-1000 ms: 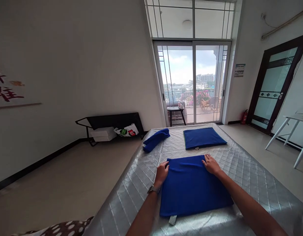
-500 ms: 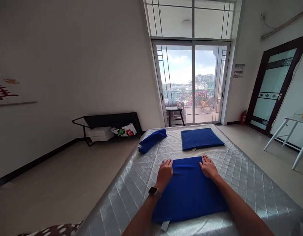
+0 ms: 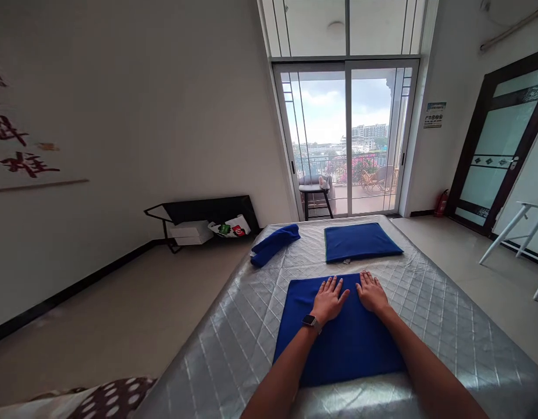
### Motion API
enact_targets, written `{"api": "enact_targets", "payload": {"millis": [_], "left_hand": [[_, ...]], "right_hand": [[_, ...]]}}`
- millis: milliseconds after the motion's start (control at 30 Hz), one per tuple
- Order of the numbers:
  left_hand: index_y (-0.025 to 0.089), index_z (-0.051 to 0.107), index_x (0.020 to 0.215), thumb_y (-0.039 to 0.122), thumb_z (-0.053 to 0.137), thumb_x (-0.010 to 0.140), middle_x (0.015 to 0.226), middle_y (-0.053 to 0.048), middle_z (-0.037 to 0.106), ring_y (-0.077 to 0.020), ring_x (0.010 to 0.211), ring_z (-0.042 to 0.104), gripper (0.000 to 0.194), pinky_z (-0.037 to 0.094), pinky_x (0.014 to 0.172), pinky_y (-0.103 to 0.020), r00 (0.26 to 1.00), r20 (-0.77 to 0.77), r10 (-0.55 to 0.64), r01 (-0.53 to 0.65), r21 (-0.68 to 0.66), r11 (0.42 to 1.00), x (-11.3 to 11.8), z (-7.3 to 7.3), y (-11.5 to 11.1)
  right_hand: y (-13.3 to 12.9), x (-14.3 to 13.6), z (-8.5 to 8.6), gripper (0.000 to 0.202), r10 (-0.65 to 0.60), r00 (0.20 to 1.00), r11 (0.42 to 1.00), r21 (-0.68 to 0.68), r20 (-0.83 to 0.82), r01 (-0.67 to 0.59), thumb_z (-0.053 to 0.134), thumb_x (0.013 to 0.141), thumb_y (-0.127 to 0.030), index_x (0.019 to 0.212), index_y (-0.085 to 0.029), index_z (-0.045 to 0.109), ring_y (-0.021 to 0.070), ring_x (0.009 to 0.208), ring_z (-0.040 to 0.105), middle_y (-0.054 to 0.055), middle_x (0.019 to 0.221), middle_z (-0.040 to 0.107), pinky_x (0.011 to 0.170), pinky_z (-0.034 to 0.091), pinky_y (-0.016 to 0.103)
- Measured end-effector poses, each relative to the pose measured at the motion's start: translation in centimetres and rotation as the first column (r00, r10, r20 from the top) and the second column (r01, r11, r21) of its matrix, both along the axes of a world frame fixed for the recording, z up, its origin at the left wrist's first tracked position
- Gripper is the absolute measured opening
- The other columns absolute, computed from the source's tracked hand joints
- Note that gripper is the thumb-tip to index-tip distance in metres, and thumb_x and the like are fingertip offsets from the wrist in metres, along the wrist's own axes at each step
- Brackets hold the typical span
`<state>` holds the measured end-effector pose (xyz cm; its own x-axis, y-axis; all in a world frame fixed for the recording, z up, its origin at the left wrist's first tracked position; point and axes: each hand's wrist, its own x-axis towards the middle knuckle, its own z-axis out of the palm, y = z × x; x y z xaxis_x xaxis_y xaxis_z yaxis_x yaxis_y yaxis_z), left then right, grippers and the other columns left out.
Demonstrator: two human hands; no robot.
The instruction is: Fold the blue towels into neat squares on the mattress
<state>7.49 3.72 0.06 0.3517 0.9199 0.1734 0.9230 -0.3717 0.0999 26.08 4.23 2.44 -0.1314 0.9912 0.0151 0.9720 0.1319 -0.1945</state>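
While a blue cloth [image 3: 351,352] lies flat on a silver mattress [image 3: 229,343], the left hand [image 3: 328,302] rests spread upon it; the right hand [image 3: 373,295], loosely spread, covers its far-right corner.

near cloth [image 3: 351,352]: plain blue | bed cover [image 3: 227,349]: silver, diamond-quilted | blanket [image 3: 116,398]: brown, white-dotted | extinguisher [image 3: 442,203]: red

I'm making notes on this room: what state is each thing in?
Near blue rectangular cloth: spread flat, under both hands
Far blue rectangular cloth: lying flat
Long blue cloth bundle: bunched, untouched
Left bare hand: palm down, fingers spread
Right bare hand: palm down, fingers extended
Silver quilted bed surface: partly covered
White-framed sliding glass door: looks shut
Dark-framed frosted-glass door: looks shut
Red fire extinguisher: standing on the floor
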Motion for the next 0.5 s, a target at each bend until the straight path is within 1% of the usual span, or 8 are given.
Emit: {"api": "enact_targets", "payload": {"millis": [67, 133, 200, 233, 267, 333, 400, 500], "left_hand": [[0.022, 0.042, 0.155, 0.057, 0.020, 0.104, 0.162, -0.010, 0.039, -0.0273, 0.153, 0.030, 0.066, 0.027, 0.124, -0.049, 0.993, -0.003, 0.120, -0.120, -0.033, 0.992, -3.7, 0.1, -0.1], [0.020, 0.042, 0.155, 0.060, 0.019, 0.103, 0.163, -0.011, 0.038, -0.0279, 0.153, 0.028, 0.070, 0.025, 0.124, -0.049, 0.975, -0.021, 0.221, -0.222, -0.047, 0.974, -7.2, 0.2, -0.2], [0.017, 0.040, 0.156, 0.061, 0.018, 0.102, 0.163, -0.012, 0.036, -0.0287, 0.153, 0.027, 0.073, 0.025, 0.124, -0.049, 0.957, -0.026, 0.289, -0.290, -0.048, 0.956, -9.9, 0.0, -0.1], [0.016, 0.039, 0.156, 0.061, 0.017, 0.102, 0.163, -0.013, 0.036, -0.0290, 0.154, 0.027, 0.074, 0.025, 0.124, -0.049, 0.952, -0.022, 0.306, -0.306, -0.048, 0.951, -10.8, -0.2, -0.1], [0.014, 0.039, 0.156, 0.062, 0.017, 0.102, 0.163, -0.014, 0.035, -0.0292, 0.154, 0.026, 0.075, 0.025, 0.124, -0.049, 0.949, -0.017, 0.315, -0.315, -0.051, 0.948, -11.4, -0.4, -0.1], [0.012, 0.038, 0.156, 0.062, 0.017, 0.102, 0.164, -0.015, 0.034, -0.0293, 0.154, 0.025, 0.077, 0.025, 0.124, -0.048, 0.948, -0.008, 0.317, -0.317, -0.058, 0.947, -11.9, -0.7, 0.0], [0.011, 0.038, 0.156, 0.063, 0.017, 0.102, 0.164, -0.016, 0.034, -0.0296, 0.154, 0.025, 0.078, 0.025, 0.124, -0.048, 0.951, -0.007, 0.310, -0.310, -0.062, 0.949, -11.9, -0.8, 0.1], [0.012, 0.039, 0.156, 0.063, 0.017, 0.102, 0.163, -0.017, 0.035, -0.0298, 0.153, 0.027, 0.077, 0.026, 0.123, -0.049, 0.954, -0.002, 0.299, -0.299, -0.051, 0.953, -11.6, -0.8, 0.2]], "right_hand": [[0.0, -0.1, 0.1, 0.064, -0.010, 1.000, 1.000, -0.014, -0.012, 0.010, 0.021, 0.105, -0.039, 0.160, -0.007, 0.026, 0.0205, 0.156, 0.014, 0.013, 0.167, 0.023, 0.125, 0.014, 0.040], [0.0, -0.1, 0.0, 0.064, -0.014, 1.000, 1.000, -0.022, -0.014, 0.014, 0.021, 0.105, -0.039, 0.160, -0.007, 0.026, 0.0200, 0.156, 0.014, 0.012, 0.168, 0.022, 0.125, 0.012, 0.040], [0.0, 0.0, 0.0, 0.064, -0.017, 1.000, 0.999, -0.027, -0.009, 0.017, 0.020, 0.105, -0.039, 0.161, -0.008, 0.025, 0.0196, 0.156, 0.013, 0.011, 0.168, 0.022, 0.126, 0.011, 0.040], [0.1, 0.0, 0.0, 0.065, -0.020, 1.000, 0.999, -0.032, -0.004, 0.020, 0.020, 0.105, -0.039, 0.161, -0.008, 0.025, 0.0194, 0.156, 0.013, 0.011, 0.168, 0.022, 0.126, 0.010, 0.040], [0.1, 0.0, 0.0, 0.065, -0.023, 1.000, 0.999, -0.037, 0.004, 0.023, 0.019, 0.105, -0.040, 0.161, -0.008, 0.024, 0.0191, 0.156, 0.012, 0.011, 0.168, 0.022, 0.126, 0.010, 0.040], [0.2, 0.0, 0.2, 0.065, -0.027, 0.999, 0.998, -0.047, 0.019, 0.028, 0.019, 0.105, -0.040, 0.161, -0.008, 0.023, 0.0187, 0.156, 0.012, 0.011, 0.168, 0.022, 0.126, 0.009, 0.039], [0.2, 0.0, 0.4, 0.065, -0.027, 0.999, 0.998, -0.053, 0.030, 0.029, 0.019, 0.104, -0.039, 0.161, -0.008, 0.022, 0.0186, 0.156, 0.012, 0.011, 0.168, 0.021, 0.126, 0.010, 0.038], [0.2, 0.0, 0.7, 0.065, -0.018, 0.999, 0.998, -0.061, 0.040, 0.021, 0.018, 0.104, -0.039, 0.161, -0.007, 0.022, 0.0191, 0.156, 0.013, 0.011, 0.168, 0.020, 0.126, 0.011, 0.039]]}}
